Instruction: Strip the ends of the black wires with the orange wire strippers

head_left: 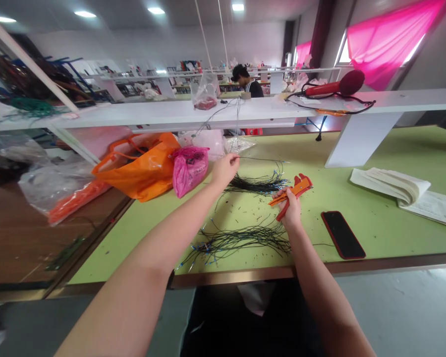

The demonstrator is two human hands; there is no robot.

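Observation:
My left hand is pinched on one end of a thin black wire, which stretches to the right above the green tabletop. Beneath that wire lies a bundle of black wires with small blue and silvery ends. My right hand is wrapped round the handles of an orange and red wire stripper, its head pointing up and to the right, just beside the bundle's right end. Closer to me, a second bundle of black wires is spread out, with blue ends mostly at its left.
Left of the wires are an orange bag and a pink bag. A phone and a paper pad lie to the right. A white shelf crosses behind, carrying a red tool. Another person sits beyond.

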